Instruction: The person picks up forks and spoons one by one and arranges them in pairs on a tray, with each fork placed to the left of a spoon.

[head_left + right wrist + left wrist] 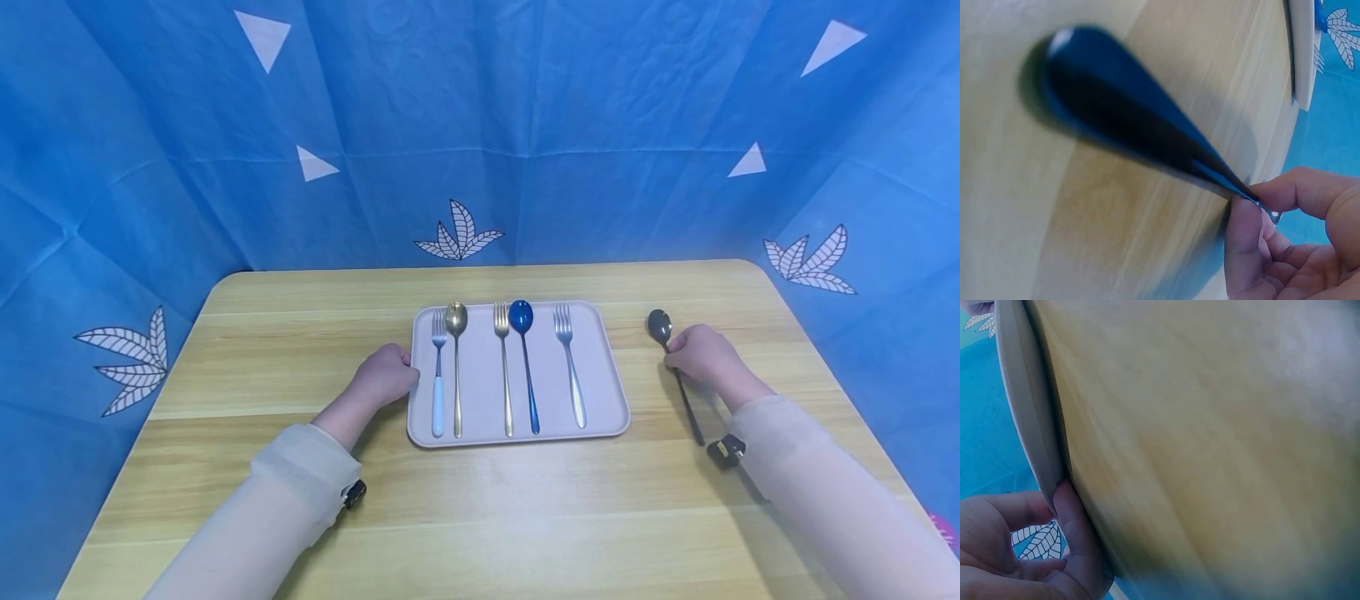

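A pale rectangular tray (pixel 480 417) lies on the table, and my left hand (pixel 386 375) pinches its left rim between thumb and finger. In the left wrist view the tray's edge (pixel 1029 412) runs up from those fingers. Right of the tray, my right hand (pixel 703 354) pinches a dark spoon (pixel 688 408) by the handle, just below its bowl. The right wrist view shows the spoon's handle end (pixel 1104 87) large and close to the camera. On the tray lie a blue-handled fork (pixel 438 392), a gold spoon (pixel 457 375), a gold fork (pixel 506 375), a blue spoon (pixel 528 367) and a silver fork (pixel 572 375).
The light wooden table (pixel 525 517) has rounded far corners. Behind and beside it hangs a blue cloth (pixel 570 108) with white triangles and leaf prints. A small black device (pixel 726 452) sits at the right cuff, another black device (pixel 354 494) at the left.
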The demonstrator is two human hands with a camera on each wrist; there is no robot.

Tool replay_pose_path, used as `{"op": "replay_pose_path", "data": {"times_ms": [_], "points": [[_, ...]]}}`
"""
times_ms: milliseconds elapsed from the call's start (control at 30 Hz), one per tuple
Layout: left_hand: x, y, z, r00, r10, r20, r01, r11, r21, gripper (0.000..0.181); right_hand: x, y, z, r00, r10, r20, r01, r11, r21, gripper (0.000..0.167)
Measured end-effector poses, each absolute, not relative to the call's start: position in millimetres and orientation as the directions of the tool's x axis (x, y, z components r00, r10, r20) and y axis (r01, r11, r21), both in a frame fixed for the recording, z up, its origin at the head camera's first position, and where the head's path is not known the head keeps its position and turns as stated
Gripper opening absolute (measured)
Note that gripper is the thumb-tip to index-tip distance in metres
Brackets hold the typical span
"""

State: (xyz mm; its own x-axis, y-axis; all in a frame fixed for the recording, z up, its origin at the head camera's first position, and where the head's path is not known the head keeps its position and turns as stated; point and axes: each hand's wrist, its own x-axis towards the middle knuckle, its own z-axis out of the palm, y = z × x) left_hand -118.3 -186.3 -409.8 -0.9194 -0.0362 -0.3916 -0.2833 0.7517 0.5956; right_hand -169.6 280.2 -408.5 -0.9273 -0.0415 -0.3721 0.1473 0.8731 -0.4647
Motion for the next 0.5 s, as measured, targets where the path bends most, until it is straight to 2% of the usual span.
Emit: {"op": "replay_pose_path", "data": {"times_ms": [267, 400, 500], "points": [[-118.9, -186.3, -410.2, -0.919, -0.035, -0.393, -0.284, 0.749, 0.598, 0.012, -167.2, 276.0, -407.5, -0.916, -0.045, -0.399, 0.172, 0.854, -0.490, 0.036], [-119.0, -186.3, -410.0, -0.921, -0.035, -0.388, -0.282, 0.747, 0.602, 0.004, -166.5, 274.1, -406.2, -0.914, -0.054, -0.402, 0.170, 0.850, -0.499, 0.033], [-119.2, -186.6, -410.0, -0.922, -0.034, -0.385, -0.280, 0.746, 0.604, 0.006, -166.3, 273.7, -405.7, -0.913, -0.060, -0.402, 0.166, 0.847, -0.504, 0.030]]}}
